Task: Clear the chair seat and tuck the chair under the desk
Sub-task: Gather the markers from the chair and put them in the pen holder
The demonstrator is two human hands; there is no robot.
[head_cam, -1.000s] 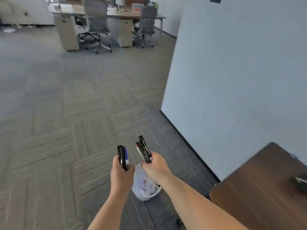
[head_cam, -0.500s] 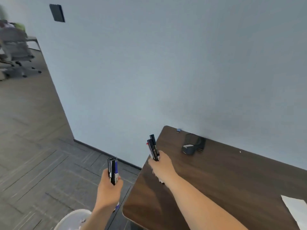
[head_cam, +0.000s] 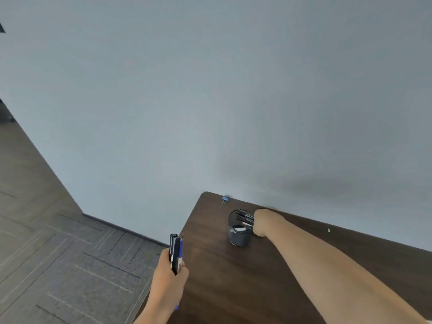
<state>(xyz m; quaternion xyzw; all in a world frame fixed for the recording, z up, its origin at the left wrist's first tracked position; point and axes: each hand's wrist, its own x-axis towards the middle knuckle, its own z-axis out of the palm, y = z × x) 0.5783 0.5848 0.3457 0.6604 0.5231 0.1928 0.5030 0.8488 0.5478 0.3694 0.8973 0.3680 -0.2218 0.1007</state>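
A dark wooden desk [head_cam: 268,272] stands against the pale wall. A black mesh pen cup [head_cam: 239,232] sits near its far left corner. My right hand [head_cam: 264,222] is at the cup's rim, shut on a bunch of black pens [head_cam: 245,217] that lie tilted across the cup's mouth. My left hand [head_cam: 169,279] hovers at the desk's left edge, shut on a bundle of black and blue pens [head_cam: 175,251] held upright. The chair is out of view.
A small blue binder clip [head_cam: 225,199] lies at the desk's far corner by the wall. A tiny white speck [head_cam: 329,230] is on the desk farther right. Grey carpet tiles [head_cam: 58,265] cover the floor to the left.
The view has swung right from the floor and bin to the desk. My right hand has reached forward with its pens to the pen cup. My left hand still holds its bundle.
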